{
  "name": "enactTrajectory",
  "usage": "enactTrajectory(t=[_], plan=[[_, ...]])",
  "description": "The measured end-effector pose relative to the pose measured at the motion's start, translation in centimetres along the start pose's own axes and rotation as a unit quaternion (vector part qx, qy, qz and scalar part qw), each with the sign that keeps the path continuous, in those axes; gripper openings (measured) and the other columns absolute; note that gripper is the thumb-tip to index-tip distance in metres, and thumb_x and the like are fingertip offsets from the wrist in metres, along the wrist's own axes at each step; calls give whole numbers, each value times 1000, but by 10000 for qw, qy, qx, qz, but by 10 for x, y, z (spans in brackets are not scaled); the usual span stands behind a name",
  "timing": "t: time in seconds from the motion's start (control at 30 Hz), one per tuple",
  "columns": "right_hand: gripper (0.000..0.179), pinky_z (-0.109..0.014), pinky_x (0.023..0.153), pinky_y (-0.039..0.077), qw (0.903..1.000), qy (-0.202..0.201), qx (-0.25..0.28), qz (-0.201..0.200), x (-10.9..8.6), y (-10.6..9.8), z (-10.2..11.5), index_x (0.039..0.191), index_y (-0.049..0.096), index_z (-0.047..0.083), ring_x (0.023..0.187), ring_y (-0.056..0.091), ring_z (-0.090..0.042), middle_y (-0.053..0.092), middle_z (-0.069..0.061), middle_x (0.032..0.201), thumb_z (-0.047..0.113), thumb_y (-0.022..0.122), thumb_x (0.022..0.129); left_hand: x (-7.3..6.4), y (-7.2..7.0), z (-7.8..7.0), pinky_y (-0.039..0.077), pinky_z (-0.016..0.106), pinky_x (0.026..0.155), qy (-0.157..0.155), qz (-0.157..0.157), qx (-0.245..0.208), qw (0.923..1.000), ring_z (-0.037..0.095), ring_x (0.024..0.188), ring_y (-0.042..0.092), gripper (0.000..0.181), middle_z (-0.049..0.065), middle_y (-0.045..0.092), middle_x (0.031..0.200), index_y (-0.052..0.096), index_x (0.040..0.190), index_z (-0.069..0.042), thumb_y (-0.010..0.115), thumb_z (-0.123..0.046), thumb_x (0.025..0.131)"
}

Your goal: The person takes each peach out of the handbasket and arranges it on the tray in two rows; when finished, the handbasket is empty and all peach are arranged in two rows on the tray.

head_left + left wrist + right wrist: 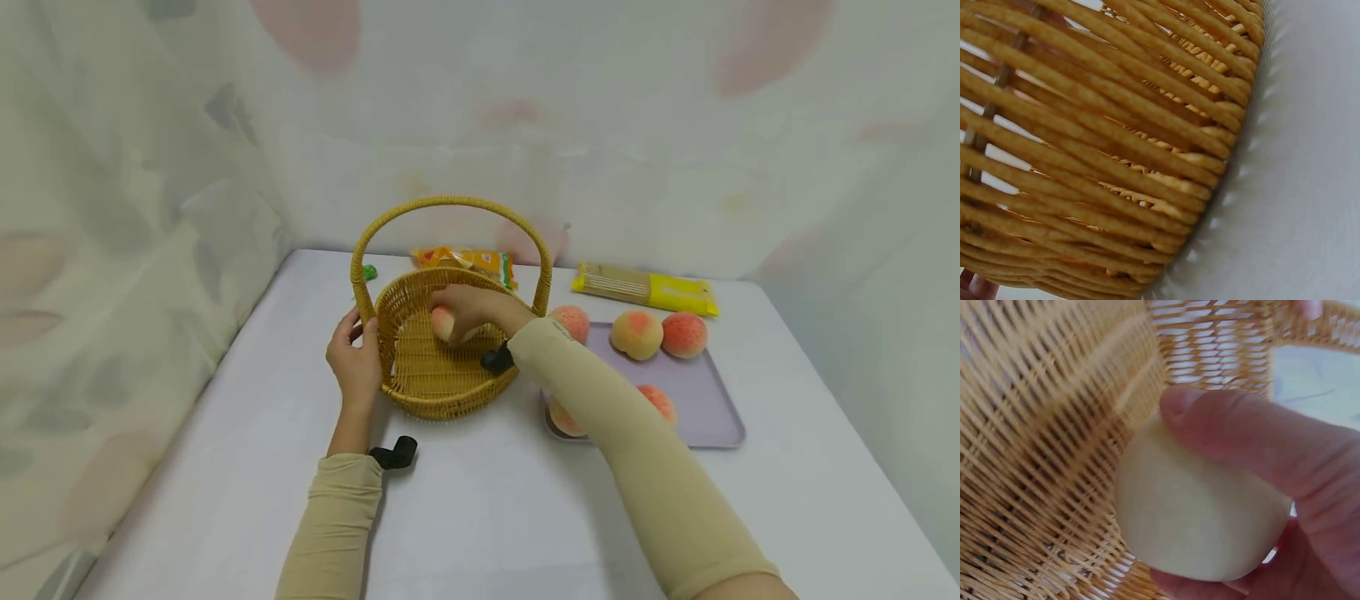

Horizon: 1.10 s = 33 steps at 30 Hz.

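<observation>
A yellow-brown wicker basket (pixel 435 367) with a tall arched handle stands on the table. My left hand (pixel 356 362) grips its left side by the foot of the handle, thumb toward me; in the left wrist view the woven wall (pixel 1097 137) fills most of the picture. Inside the basket, my right hand (pixel 476 312) holds a peach (pixel 1197 506), its thumb over the pale side and fingers curled beneath. Only part of that peach shows in the head view. To the right, several more peaches (pixel 637 335) sit on a lilac tray (pixel 697 400), some partly hidden by my right sleeve.
Behind the basket lies an orange snack packet (pixel 480 261), with a small green item (pixel 369 272) to its left. A yellow noodle packet (pixel 645 287) is beyond the tray. Cloth walls hang along the table's back and sides. A black wrist camera mount (pixel 395 452) sticks out from my left sleeve.
</observation>
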State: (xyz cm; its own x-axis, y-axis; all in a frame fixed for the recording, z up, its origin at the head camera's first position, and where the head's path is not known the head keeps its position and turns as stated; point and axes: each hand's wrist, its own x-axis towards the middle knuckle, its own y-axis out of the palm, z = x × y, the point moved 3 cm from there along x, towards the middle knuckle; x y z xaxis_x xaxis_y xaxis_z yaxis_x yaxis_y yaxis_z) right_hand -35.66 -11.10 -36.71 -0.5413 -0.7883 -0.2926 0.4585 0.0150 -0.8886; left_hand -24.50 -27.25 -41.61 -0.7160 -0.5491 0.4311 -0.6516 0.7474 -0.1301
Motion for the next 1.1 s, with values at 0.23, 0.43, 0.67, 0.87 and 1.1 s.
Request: enactTrajectory(t=[0.23,0.43,0.67,0.87,1.1], plan=[[58,-30,89,40,9937,-703,611,-631,-16,-11,19,123,52,13,107,47,-14,51,-1,121,16,77,71,7,-9,5,46,13,67,-12,-34,5,10000,18,102,57,32,5,61,116,61,122,-10,56,-23,93],[65,-31,92,39,9796,-1132,1252,-1087,-44,-13,24,129,50,13,113,45,-14,48,0,127,19,79,71,12,-15,9,45,12,66,-94,-37,-46,9999,19,102,56,32,7,61,116,61,121,-10,57,-22,92],[67,-36,87,43,9504,-1239,2458,-1445,-90,-6,8,129,50,20,110,48,-14,47,7,129,18,80,70,12,-19,-7,43,11,64,-144,-18,-13,9999,25,102,56,31,15,60,116,59,122,-2,55,-11,92],[66,-38,82,46,9331,-955,2929,-1856,-144,0,-18,130,49,20,104,51,-21,48,3,129,16,79,72,11,-23,-22,43,11,64,-120,14,35,9999,30,102,55,31,19,59,116,58,121,2,53,-9,93],[66,-40,87,42,9145,-124,3316,-2315,-204,22,-58,131,46,23,110,46,-20,46,2,131,17,78,74,22,-28,10,43,13,65,-155,28,40,9999,23,103,55,32,10,60,118,59,123,-9,55,-19,93]])
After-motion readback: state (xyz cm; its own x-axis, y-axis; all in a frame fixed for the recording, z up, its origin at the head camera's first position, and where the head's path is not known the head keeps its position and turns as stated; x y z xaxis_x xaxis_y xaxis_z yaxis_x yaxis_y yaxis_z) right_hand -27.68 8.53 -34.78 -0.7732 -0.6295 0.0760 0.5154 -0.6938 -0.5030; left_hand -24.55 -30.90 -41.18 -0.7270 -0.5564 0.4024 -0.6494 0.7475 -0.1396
